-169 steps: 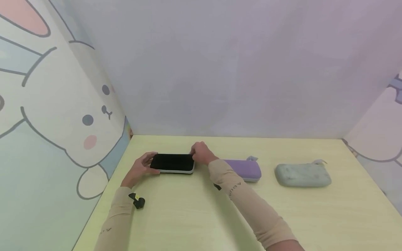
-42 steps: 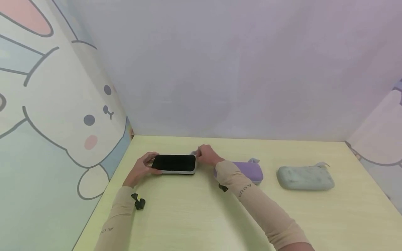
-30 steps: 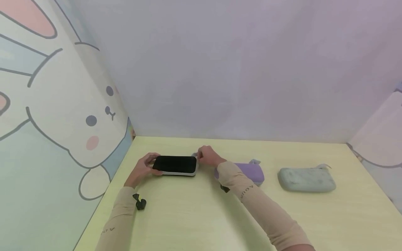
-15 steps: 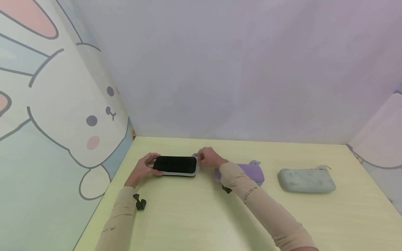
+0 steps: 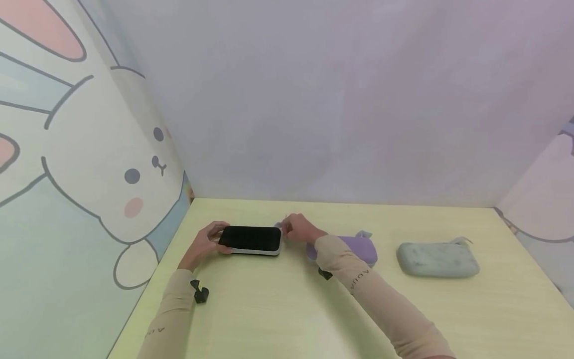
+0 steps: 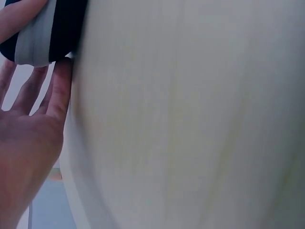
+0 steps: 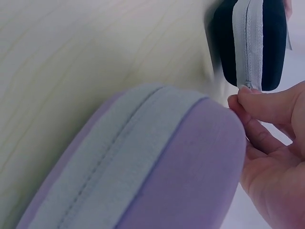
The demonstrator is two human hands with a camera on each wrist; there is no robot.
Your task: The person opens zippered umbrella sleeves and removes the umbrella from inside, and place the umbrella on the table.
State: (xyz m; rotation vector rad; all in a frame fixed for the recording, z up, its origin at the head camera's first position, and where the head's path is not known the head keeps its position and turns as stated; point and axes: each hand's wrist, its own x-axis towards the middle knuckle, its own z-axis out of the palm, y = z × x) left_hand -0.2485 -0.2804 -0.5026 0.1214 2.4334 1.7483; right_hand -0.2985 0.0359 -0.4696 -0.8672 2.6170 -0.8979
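Observation:
A black zip case (image 5: 251, 238) with a light grey zipper band lies flat on the table at the left. My left hand (image 5: 204, 243) grips its left end, thumb along the front side and fingers behind. At the opposite end, my right hand (image 5: 301, 228) pinches the zipper pull between thumb and forefinger. In the right wrist view the zipper (image 7: 248, 43) looks shut along that end, with its slider (image 7: 248, 86) by the fingertips. A grey fabric tab (image 5: 279, 224) shows behind the right fingers. Any contents are hidden.
A purple zip case (image 5: 358, 248) lies just right of my right hand, partly under that forearm. Farther right is a grey-green marbled case (image 5: 438, 260) with a loop. A plain wall (image 5: 336, 124) stands behind the pale table (image 5: 260, 309); a rabbit-printed wall (image 5: 103, 169) borders the left.
Since the oldest frame, my right hand has shifted slightly right and toward me at the case's right end, uncovering the grey tab. My left hand keeps its hold; lately almost nothing moves.

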